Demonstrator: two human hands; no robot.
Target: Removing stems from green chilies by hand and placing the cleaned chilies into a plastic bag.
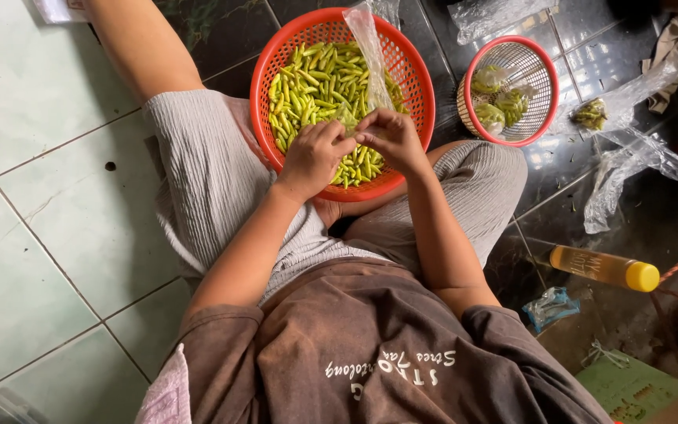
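A red round basket (268,59) full of green chillies (315,82) rests on my legs. Over its near side, my left hand (313,157) and my right hand (392,137) meet fingertip to fingertip. Both pinch the lower end of a long clear plastic bag (370,47) that stands up over the chillies. A few chillies sit in the bag's bottom, between my fingers.
A smaller red-rimmed basket (539,59) at the right holds several filled small bags. Loose clear bags (629,165) lie on the dark tiles beyond it. A bottle with a yellow cap (606,268) lies at the right. Pale floor tiles spread to the left.
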